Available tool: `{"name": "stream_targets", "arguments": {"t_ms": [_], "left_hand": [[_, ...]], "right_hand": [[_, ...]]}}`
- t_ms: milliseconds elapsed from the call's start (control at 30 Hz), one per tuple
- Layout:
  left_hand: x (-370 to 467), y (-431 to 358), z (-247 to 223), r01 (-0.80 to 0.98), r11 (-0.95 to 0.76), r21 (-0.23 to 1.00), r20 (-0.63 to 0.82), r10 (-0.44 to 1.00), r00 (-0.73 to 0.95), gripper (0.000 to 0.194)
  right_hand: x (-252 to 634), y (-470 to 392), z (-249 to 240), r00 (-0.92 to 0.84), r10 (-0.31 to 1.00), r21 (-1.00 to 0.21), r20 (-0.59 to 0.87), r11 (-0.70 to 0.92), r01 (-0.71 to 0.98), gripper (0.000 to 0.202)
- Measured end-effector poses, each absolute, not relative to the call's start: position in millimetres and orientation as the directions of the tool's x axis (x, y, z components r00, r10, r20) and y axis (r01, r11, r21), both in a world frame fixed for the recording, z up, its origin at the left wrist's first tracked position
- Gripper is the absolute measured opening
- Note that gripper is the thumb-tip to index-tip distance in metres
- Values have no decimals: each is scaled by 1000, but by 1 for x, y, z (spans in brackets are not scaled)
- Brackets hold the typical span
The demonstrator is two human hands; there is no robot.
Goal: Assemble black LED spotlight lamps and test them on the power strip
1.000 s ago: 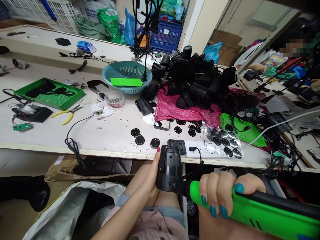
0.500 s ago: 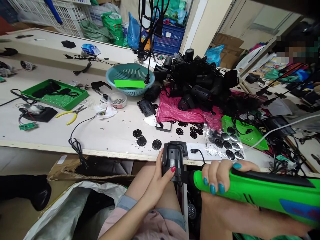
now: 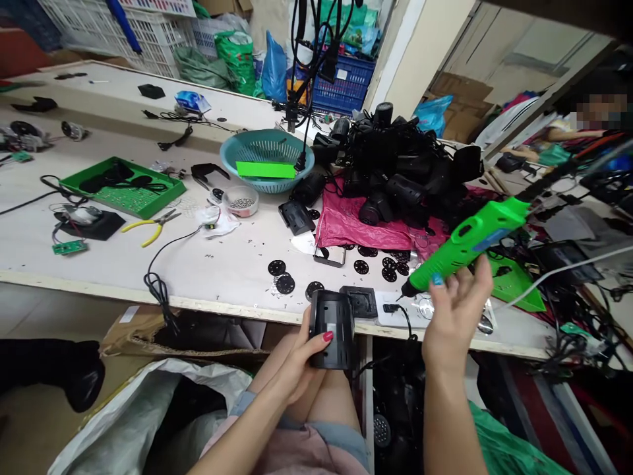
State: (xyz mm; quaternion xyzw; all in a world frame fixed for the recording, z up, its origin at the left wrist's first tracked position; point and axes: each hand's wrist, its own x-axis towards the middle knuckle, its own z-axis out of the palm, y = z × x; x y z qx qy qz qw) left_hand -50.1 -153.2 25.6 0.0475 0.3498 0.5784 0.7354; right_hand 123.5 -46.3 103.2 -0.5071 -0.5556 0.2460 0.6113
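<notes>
The long workbench with a pale, worn top [image 3: 232, 277] spreads beyond the black, elongated plastic housing [image 3: 341, 320], which is held above the lap beside the bench's near edge. Beyond the housing and to its right, a tangled heap of black plastic units and cords [image 3: 400, 155] rises on the bench, partly over a crinkled pink plastic sheet [image 3: 349, 221].

The slim, bright green plastic power screwdriver [image 3: 462, 244] lies to the right of the housing and a little beyond it. Its long axis slants, with the dark bit end low and toward the housing, the cable end high and away. The housing's own long axis runs roughly forward from the body, so the 2 axes cross at an angle; the bit and the housing are apart.

The 2 hands are apart too. The left hand [image 3: 297, 363] is clamped around the housing's left side, thumb across its upper face. The right hand [image 3: 452, 323], well to the housing's right, is nearer the screwdriver: its thumb touches the green body (how firmly its fingers close behind, I cannot tell).

Just beyond the housing's right corner sits a black, square, recessed plastic piece [image 3: 360, 302]; beyond its left corner lie flat, round black discs [image 3: 285, 284].
</notes>
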Motion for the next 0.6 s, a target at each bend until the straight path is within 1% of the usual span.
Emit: {"name": "stream_targets", "arguments": {"t_ms": [33,67,100,133,167,200,233,267,300,333,400,467,533,600], "left_hand": [[-50,-151,24,-830,306,466,-456,887,71,82],[-49,-149,23,-840,279,466,-451,891,46,74],[-48,-146,22,-844,254,473,-447,894,18,66],[-46,-143,22,-841,236,487,-446,895,-8,60],[-45,-141,23,-830,228,509,-451,892,-31,56],[-44,-139,24,-810,231,539,-458,887,-52,53],[-43,-137,26,-782,238,576,-465,882,-74,50],[-43,-136,29,-748,243,618,-466,879,-99,47],[-43,-135,32,-710,245,660,-461,878,-126,45],[-43,-134,36,-674,244,697,-451,880,-148,45],[-44,-134,44,-630,249,736,-439,883,-164,50],[-46,-134,50,-618,273,737,-457,875,-159,59],[-48,-135,52,-611,299,733,-481,863,-155,67],[-50,-136,50,-599,314,737,-486,862,-147,71]], "right_hand": [[121,-59,100,217,872,-876,440,363,318,74],[118,-72,97,139,892,-863,430,361,353,74],[115,-84,94,20,922,-854,387,350,385,73],[112,-95,92,-136,944,-840,300,329,431,74],[109,-104,89,-296,938,-820,179,308,482,79],[107,-110,87,-428,902,-794,47,294,533,85],[105,-114,85,-515,855,-765,-65,289,576,94],[105,-116,83,-563,815,-740,-138,293,606,103],[105,-116,81,-589,790,-722,-172,305,621,108],[105,-115,80,-607,775,-711,-177,326,623,110],[106,-112,80,-632,763,-699,-139,376,608,105],[106,-110,81,-651,753,-699,-95,415,582,95],[106,-109,82,-655,749,-712,-96,408,571,89],[105,-109,83,-659,743,-725,-120,387,569,89]]}}
